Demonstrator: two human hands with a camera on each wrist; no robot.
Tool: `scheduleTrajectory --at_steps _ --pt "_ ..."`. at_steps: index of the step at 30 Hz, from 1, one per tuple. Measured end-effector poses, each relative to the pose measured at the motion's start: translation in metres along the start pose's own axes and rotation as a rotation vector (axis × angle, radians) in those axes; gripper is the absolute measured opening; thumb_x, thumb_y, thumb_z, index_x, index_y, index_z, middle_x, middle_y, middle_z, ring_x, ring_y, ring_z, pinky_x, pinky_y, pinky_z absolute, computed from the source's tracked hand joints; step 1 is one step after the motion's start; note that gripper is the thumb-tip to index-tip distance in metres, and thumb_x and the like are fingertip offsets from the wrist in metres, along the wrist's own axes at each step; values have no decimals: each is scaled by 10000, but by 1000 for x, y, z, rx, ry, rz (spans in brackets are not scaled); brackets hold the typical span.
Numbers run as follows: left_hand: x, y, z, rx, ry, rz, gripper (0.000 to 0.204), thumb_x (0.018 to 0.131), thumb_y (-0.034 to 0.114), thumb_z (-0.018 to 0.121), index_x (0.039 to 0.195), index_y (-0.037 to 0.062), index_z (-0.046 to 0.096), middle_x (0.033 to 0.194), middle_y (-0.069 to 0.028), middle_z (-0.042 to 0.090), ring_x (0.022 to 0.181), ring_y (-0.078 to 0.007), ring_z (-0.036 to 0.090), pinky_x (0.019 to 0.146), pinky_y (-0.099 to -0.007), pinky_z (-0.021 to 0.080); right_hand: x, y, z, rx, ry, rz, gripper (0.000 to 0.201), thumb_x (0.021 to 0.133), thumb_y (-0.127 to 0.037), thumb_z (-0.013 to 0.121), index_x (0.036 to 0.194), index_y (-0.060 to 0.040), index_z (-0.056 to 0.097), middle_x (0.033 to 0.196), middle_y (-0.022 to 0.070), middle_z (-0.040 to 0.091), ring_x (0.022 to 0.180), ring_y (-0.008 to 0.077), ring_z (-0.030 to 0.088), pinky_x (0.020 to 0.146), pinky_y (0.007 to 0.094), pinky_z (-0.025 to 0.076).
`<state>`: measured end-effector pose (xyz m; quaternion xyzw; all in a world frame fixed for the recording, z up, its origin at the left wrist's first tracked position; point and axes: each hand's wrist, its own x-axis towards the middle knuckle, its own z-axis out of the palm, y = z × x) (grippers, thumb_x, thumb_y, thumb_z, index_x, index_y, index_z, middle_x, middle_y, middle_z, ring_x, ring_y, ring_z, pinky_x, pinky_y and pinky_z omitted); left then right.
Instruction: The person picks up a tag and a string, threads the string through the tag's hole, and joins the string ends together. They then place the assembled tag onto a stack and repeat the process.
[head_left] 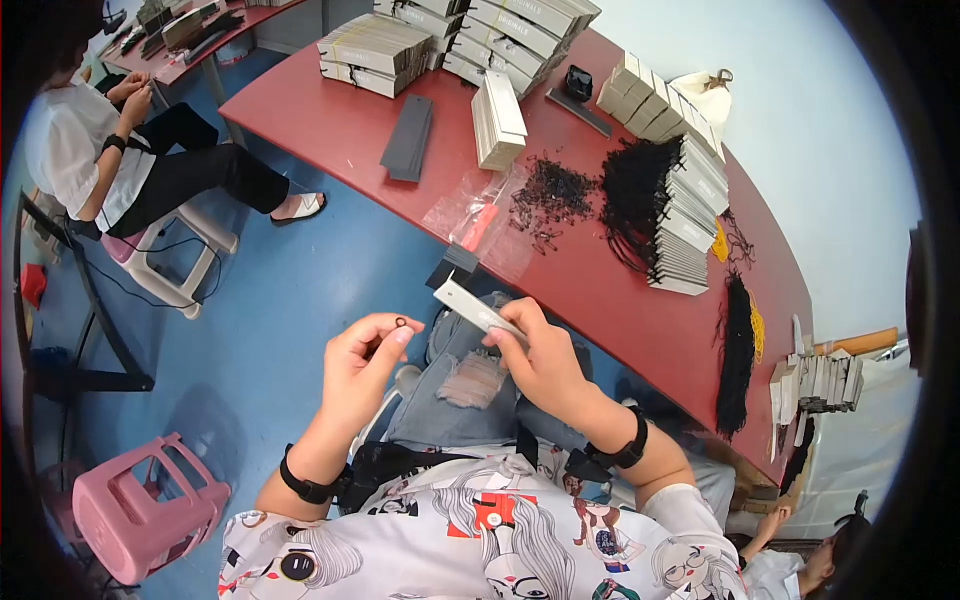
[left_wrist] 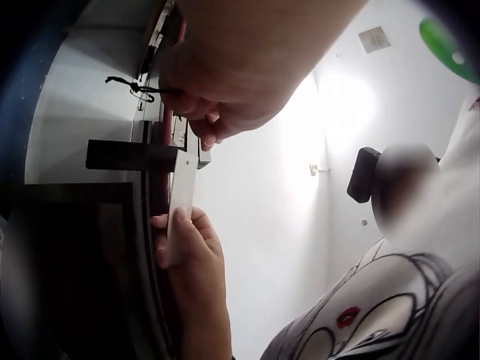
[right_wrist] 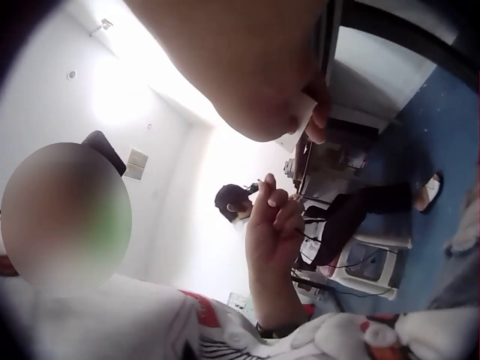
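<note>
My left hand [head_left: 362, 360] pinches a thin black cord [left_wrist: 137, 90] between thumb and forefinger. In the left wrist view the cord's knotted, looped end sticks out past the fingers. Over my lap, my right hand [head_left: 545, 358] grips a long pale grey printed tag [head_left: 470, 306], thumb on its face. A small hole shows near the tag's free end, which points towards the left hand. Cord and tag are apart. The right wrist view shows the tag mostly hidden behind the right hand.
Just beyond the tag, a dark stack [head_left: 452, 268] juts at the red table's [head_left: 330, 130] edge. On the table lie black clips [head_left: 555, 190], bundled black cords [head_left: 636, 200] and stacked tags [head_left: 497, 120]. A pink stool [head_left: 140, 510] stands left; another person [head_left: 80, 150] sits at upper left.
</note>
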<state>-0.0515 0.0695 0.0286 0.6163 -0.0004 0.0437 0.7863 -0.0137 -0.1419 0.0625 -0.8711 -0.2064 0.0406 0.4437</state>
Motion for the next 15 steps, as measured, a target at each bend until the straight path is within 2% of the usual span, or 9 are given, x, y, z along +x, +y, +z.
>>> scheduleTrajectory --at_steps 1,2,3,5,6,8,11,15 --pt "1 1 5 65 25 12 134 867 114 582 920 1 632 841 -24 623 661 -51 493 581 -197 391 1 4 5 -113 65 -76 138 862 -100 545 962 -33 477 705 157 591 615 312 598 538 363 461" --pt "2 3 9 131 50 26 134 857 113 591 917 5 642 776 -9 604 646 -45 473 563 -185 366 2 6 9 -107 66 -73 138 862 -100 545 962 -33 477 705 157 591 615 312 598 538 363 461" --pt "4 5 10 136 49 24 134 857 113 591 917 5 642 776 -9 604 646 -45 473 563 -185 366 3 7 14 -151 85 -110 136 860 -100 546 959 -36 477 680 150 580 598 315 594 519 370 453" --pt "8 9 12 410 23 119 115 840 98 611 894 6 655 800 -45 631 641 -68 511 567 -205 399 5 6 18 -190 106 -147 134 859 -99 547 957 -39 477 656 144 569 581 318 589 500 377 445" --pt "11 9 13 414 24 120 115 840 98 611 894 6 655 800 -45 631 641 -68 511 567 -205 399 6 6 19 -197 124 -162 132 859 -101 545 954 -41 476 645 138 567 568 319 586 492 383 440" --pt "16 8 15 608 26 193 115 834 100 616 876 1 658 776 -70 636 624 -106 554 563 -236 432 8 5 18 -201 140 -179 129 860 -103 543 952 -43 476 635 133 565 555 320 582 483 388 435" --pt "26 9 16 710 -12 239 119 828 98 624 877 -4 659 746 -74 635 612 -140 587 554 -252 453 7 6 15 -178 129 -167 130 861 -112 543 947 -44 472 633 133 565 551 316 583 484 386 437" --pt "33 13 16 749 -37 218 126 824 109 633 894 10 666 761 -75 644 622 -145 588 565 -248 453 6 4 12 -121 125 -117 135 865 -126 542 948 -47 471 653 125 588 560 299 599 494 385 446"
